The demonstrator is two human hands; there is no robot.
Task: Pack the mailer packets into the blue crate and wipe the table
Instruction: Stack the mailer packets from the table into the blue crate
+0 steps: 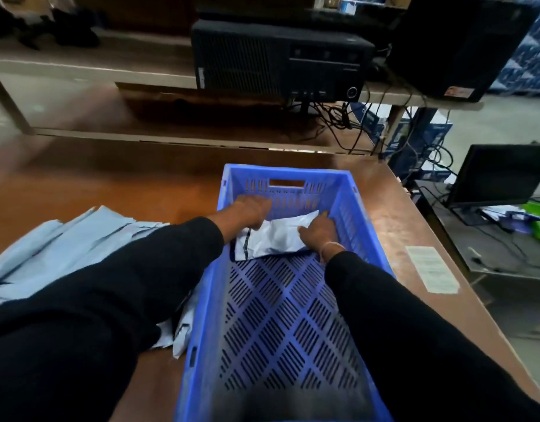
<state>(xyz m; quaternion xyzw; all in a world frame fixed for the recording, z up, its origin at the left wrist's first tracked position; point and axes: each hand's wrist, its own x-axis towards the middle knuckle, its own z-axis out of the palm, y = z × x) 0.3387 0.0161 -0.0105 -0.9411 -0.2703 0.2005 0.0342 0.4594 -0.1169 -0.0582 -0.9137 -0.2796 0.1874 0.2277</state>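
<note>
On a glossy brown worktop (116, 184), under a dim shelf carrying a ribbed black computer case (281, 59), a perforated blue plastic crate (293, 315) stands lengthwise. Left hand (250, 210) and right hand (319, 231) both reach to the crate's far end, fingers curled on opposite sides of one crumpled white mailer packet (278, 236) lying on the slotted floor. Left of the left hand, outside the crate, thin pale-blue packets (59, 248) lie heaped.

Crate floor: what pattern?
Blue crate floor: slotted vents in a diamond grid; head view.
</note>
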